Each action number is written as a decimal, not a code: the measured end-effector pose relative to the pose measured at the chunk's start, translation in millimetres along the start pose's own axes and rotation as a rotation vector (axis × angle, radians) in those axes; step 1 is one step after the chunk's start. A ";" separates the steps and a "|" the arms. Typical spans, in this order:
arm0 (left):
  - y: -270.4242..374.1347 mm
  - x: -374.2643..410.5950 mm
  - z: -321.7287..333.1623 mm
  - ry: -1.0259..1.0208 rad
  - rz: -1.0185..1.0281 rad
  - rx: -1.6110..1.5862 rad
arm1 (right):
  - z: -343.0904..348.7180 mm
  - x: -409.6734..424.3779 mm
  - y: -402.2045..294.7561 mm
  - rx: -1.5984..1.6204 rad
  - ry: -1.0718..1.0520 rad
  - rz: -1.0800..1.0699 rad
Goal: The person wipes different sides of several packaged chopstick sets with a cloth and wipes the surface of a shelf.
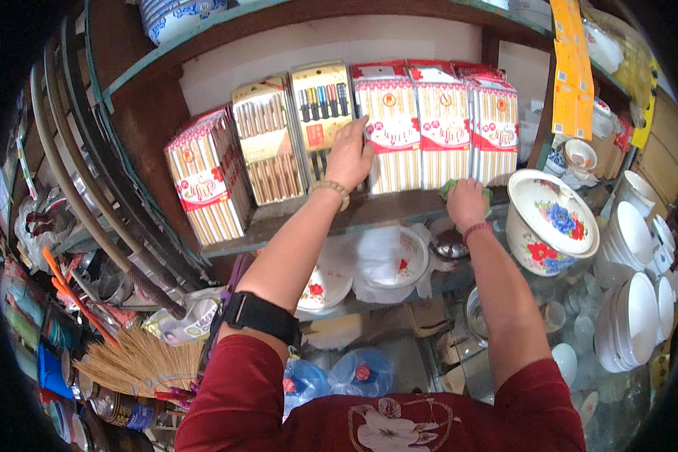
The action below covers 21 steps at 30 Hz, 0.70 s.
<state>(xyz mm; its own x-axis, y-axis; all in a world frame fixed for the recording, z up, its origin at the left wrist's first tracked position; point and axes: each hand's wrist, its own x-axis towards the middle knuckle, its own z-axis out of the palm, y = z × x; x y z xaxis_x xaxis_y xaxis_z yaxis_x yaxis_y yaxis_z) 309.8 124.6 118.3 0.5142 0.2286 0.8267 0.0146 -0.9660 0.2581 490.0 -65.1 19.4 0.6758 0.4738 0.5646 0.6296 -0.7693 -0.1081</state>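
My left hand point(348, 155) rests with its fingers against the packs of chopsticks, between a gold pack with dark-handled chopsticks point(320, 93) and a red-and-white pack point(390, 135). Nothing is seen held in it. My right hand point(466, 204) is closed on a green cloth point(489, 198) at the edge of the wooden shelf point(390, 203), below the right-hand packs point(494, 133). Further left stand a gold pack of brown chopsticks point(268, 147) and a stack of red-and-white packs point(203, 181). All the packs stand upright, leaning back.
A lidded enamel pot with painted flowers point(553, 220) stands right of my right hand. Stacked white bowls point(627, 322) are further right. Below the shelf lie a plastic-wrapped enamel dish point(392, 257) and large blue water bottles point(361, 373). A straw broom point(141, 361) and curved handles point(85, 186) are at left.
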 end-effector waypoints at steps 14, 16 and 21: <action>1.4 150.2 23.0 -0.379 -0.089 0.678 | 14.3 -3.6 -8.1 -0.017 0.224 -0.010; 3.8 154.0 26.6 -0.404 -0.118 0.692 | 13.1 -4.4 -7.6 -0.020 0.222 -0.002; 10.6 157.9 28.7 -0.520 -0.157 0.660 | 11.3 -4.7 -4.9 0.008 0.204 0.001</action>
<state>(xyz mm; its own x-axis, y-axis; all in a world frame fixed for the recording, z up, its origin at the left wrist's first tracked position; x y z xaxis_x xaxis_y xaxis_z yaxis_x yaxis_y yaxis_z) 415.8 147.0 237.1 0.7904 0.4371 0.4292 0.5319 -0.8373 -0.1268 488.1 -58.8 8.0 0.5850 0.3759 0.7186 0.6328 -0.7658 -0.1146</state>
